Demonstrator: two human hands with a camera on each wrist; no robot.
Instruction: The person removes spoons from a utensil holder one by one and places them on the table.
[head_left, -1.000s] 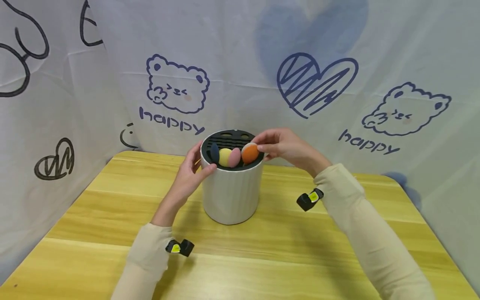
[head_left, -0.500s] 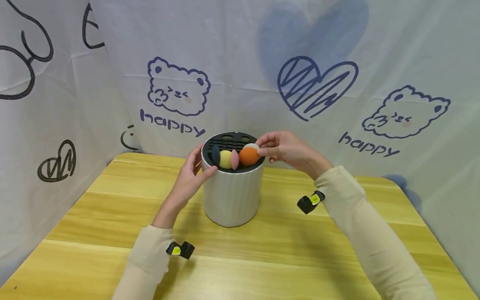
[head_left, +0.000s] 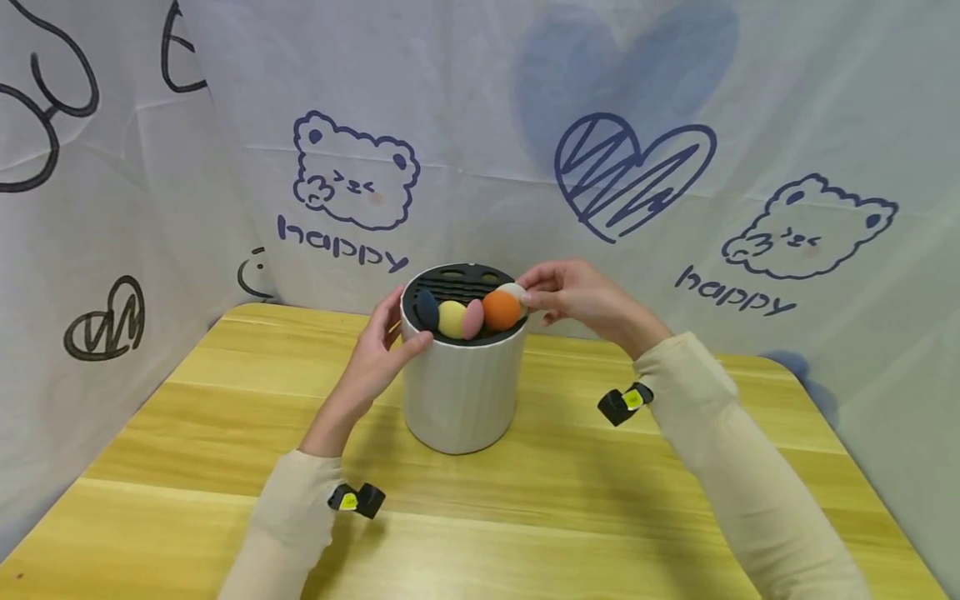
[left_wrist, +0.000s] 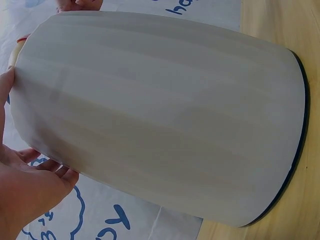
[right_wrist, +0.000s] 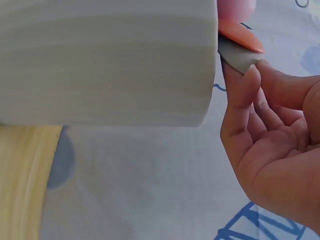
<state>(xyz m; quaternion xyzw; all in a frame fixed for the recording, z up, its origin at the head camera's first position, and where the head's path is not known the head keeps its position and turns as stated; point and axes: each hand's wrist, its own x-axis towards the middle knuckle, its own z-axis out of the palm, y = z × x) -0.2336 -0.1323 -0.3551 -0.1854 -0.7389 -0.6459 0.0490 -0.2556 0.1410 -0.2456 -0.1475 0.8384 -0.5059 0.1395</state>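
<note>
A white ribbed cylindrical holder [head_left: 461,400] with a black slotted top [head_left: 450,283] stands upright on the table. Along the front of that top, several rounded ends stick up: navy [head_left: 427,309], yellow [head_left: 452,319], pink [head_left: 472,319] and orange [head_left: 500,311]. My left hand [head_left: 378,354] grips the holder's upper left side, thumb at the front and fingers round the back. At the right rim, my right hand [head_left: 581,300] pinches a pale grey rounded piece [right_wrist: 237,56] between thumb and index finger, right beside the orange one. Its lower part is hidden by the holder.
The wooden table [head_left: 600,517] reaches back to a white cloth [head_left: 480,200] with printed bears and hearts. More cloth hangs along the left and right sides. Each wrist carries a small black camera.
The orange end, earlier close to the right fingertips and covering much of the pale grey piece, now sits farther from them. More of the grey piece shows. My left hand has stayed on the holder.
</note>
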